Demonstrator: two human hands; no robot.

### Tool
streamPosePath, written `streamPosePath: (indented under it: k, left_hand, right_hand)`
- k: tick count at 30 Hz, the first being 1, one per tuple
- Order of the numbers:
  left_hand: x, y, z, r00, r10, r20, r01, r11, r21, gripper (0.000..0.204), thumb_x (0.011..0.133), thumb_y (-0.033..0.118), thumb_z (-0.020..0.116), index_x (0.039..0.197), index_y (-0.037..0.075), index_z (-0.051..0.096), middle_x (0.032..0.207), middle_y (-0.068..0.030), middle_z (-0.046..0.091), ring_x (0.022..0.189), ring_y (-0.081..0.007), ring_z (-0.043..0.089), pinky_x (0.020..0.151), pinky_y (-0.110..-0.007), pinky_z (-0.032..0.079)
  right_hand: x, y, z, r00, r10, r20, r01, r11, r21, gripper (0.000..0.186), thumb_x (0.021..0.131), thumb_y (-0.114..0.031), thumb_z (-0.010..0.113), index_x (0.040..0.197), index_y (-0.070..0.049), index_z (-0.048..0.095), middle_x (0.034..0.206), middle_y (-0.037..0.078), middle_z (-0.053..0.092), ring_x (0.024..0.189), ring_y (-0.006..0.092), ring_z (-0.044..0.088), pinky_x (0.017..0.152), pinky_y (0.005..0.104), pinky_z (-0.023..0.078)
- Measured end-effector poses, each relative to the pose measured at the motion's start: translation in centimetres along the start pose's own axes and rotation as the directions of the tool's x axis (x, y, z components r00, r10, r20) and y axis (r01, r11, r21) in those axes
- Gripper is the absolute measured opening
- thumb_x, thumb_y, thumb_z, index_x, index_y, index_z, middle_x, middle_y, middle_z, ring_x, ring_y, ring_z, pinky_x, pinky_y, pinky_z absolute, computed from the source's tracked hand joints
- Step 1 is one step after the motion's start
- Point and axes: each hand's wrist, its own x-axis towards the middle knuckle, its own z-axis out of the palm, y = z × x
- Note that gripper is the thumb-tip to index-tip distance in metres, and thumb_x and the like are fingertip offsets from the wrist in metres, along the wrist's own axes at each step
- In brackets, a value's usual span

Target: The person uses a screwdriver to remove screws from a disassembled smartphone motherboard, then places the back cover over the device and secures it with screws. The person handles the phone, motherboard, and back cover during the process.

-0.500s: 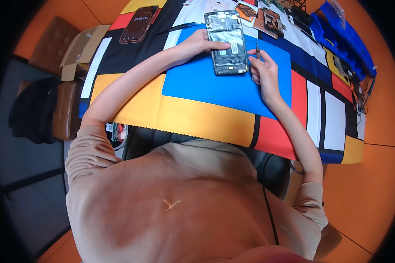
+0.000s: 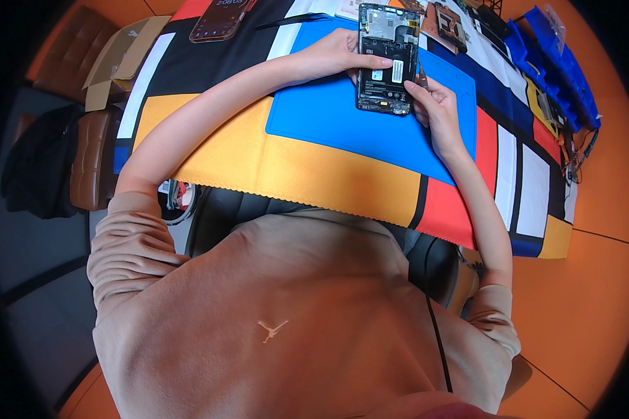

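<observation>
An opened smartphone with dark internals (image 2: 386,91) is held upright in my left hand (image 2: 335,54), thumb across its middle and fingers behind its left edge. My right hand (image 2: 435,106) is closed on a slim metal tool (image 2: 422,72), probably a screwdriver, beside the phone's lower right edge, with its thumb at that edge. Whether the tool touches the phone I cannot tell. Beneath both lies a blue mat (image 2: 342,140). At the back left a second phone (image 2: 217,17) lies screen up, near thin black tools (image 2: 293,19).
The multicoloured cloth (image 2: 210,140) covers the table. Loose phone parts (image 2: 447,28) lie at the back, with blue bins (image 2: 552,70) and tangled wires (image 2: 574,160) at the right. An open cardboard box (image 2: 119,63) and brown cushioned seats (image 2: 91,160) stand at the left.
The phone has moved right and up in the picture with my hands, and its internals show more clearly. My right thumb is now at its edge. The surroundings appear shifted upward.
</observation>
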Motion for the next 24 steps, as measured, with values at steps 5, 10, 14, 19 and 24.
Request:
streamPosePath:
  k: [5,10,14,19,24]
  left_hand:
    - [0.4,-0.6,-0.7,0.997,-0.064,-0.052,0.054,0.984,-0.172,0.043,0.097,0.041,0.068,0.120,0.004,0.068,0.106,-0.0036,0.074,0.093,-0.0089,0.070,0.084,-0.024,0.053]
    - [0.6,-1.3,-0.8,0.992,0.012,-0.128,-0.038,0.979,-0.202,0.050,0.091,0.030,0.078,0.128,0.000,0.061,0.112,-0.0099,0.073,0.101,-0.0126,0.070,0.089,-0.025,0.055]
    - [0.4,-1.0,-0.6,0.985,0.078,-0.155,-0.098,0.987,-0.129,0.077,0.085,0.023,0.084,0.145,-0.002,0.044,0.118,-0.0142,0.070,0.106,-0.0163,0.069,0.093,-0.028,0.055]
    - [0.0,-0.6,0.2,0.997,0.071,-0.037,-0.066,0.989,0.135,0.083,0.089,0.022,0.081,0.155,0.008,0.033,0.125,-0.0115,0.067,0.113,-0.0139,0.065,0.098,-0.028,0.053]
    - [-1.2,-0.9,1.8,0.976,0.209,-0.056,-0.169,0.898,0.406,0.092,0.089,0.044,0.078,0.159,0.015,0.026,0.140,-0.0216,0.053,0.129,-0.0322,0.055,0.110,-0.040,0.045]
  right_hand:
    - [-0.1,-0.1,0.3,1.000,-0.022,-0.005,0.022,1.000,-0.017,0.022,0.098,-0.020,0.068,0.109,-0.002,0.073,0.065,-0.010,0.050,0.053,-0.0011,0.035,0.047,0.0196,0.021]
    - [-0.3,0.1,0.2,1.000,-0.012,-0.021,0.012,1.000,-0.001,0.021,0.099,-0.021,0.066,0.100,-0.002,0.072,0.064,-0.010,0.048,0.052,-0.0010,0.034,0.046,0.0201,0.020]
    - [0.0,0.5,-0.6,1.000,0.001,0.028,-0.003,0.997,0.081,0.021,0.100,-0.022,0.062,0.101,-0.003,0.069,0.063,-0.009,0.046,0.051,-0.0004,0.032,0.045,0.0203,0.020]
    - [0.2,1.1,-0.9,0.997,-0.073,-0.040,0.078,0.983,0.169,0.026,0.101,-0.015,0.054,0.123,-0.002,0.057,0.068,-0.003,0.049,0.051,0.0010,0.034,0.044,0.0200,0.023]
    - [0.4,1.1,-0.7,0.940,-0.255,-0.227,0.274,0.960,0.055,0.036,0.102,-0.007,0.048,0.137,-0.004,0.043,0.084,0.005,0.057,0.052,0.0038,0.040,0.045,0.0200,0.030]
